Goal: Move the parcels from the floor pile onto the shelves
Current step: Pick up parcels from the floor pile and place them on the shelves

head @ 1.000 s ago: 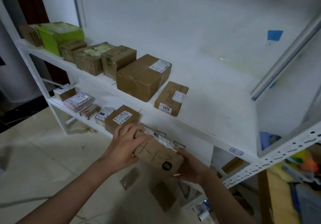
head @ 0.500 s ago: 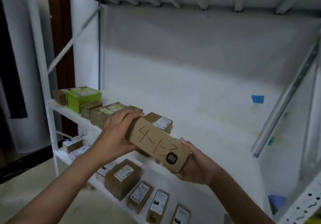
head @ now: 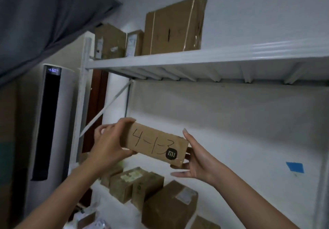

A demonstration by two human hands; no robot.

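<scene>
Head view, step in hand: The person is lifting one parcel (head: pixel 156 144) towards the shelving. This is judged to be the placing step, with the release not yet made.
Parcel position: It is hanging in the air, held at both ends, in front of the open bay under the upper shelf (head: pixel 195 58) and above the lower boxes (head: pixel 146 186). It is sitting nearer the rack's left end and touching neither level.
Left hand: The left hand (head: pixel 108 145) is gripping the parcel's left end, with fingers (head: pixel 127 121) curling over the top edge and the thumb lying underneath.
Right hand: The right hand (head: pixel 195 159) is cradling the right end. One finger is pointing straight up beside it, and the others are curling round the lower corner.
Parcel appearance: A long, slim brown carton is tilting down to the right. It is showing "4-1-3" in black marker and a round black logo sticker near the right end.
Next move: As a judgement, the marking is pointing to a set slot. The hands will be needing to level the carton and set it on a bare stretch of shelf.
Upper shelf: Brown cartons (head: pixel 173 26) are standing towards its left end.
</scene>
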